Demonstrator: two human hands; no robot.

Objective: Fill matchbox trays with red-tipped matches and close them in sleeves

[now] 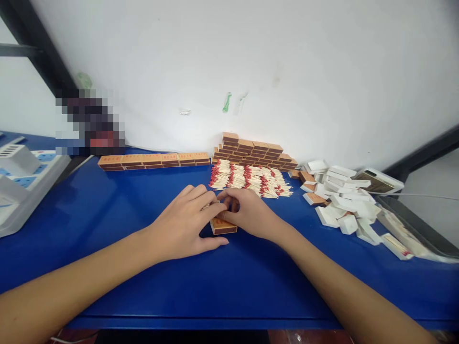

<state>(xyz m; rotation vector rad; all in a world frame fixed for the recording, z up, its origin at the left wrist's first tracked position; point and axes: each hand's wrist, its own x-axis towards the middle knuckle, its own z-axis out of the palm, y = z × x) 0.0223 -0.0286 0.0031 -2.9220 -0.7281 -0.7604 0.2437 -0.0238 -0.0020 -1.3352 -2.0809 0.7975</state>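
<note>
My left hand (186, 220) and my right hand (247, 213) meet at the middle of the blue table (143, 282), fingers curled together over a small orange matchbox (223, 226) that rests on the tabletop. Both hands grip it; what lies between the fingertips is mostly hidden. Just beyond the hands lies a heap of loose red-tipped matches (251, 179).
A row of orange matchboxes (154, 160) lines the wall at the left, and a stepped stack of them (253, 150) stands behind the matches. Several white inner trays (340, 198) lie at the right beside a phone (378, 180). White power strips (21, 181) sit at the left edge.
</note>
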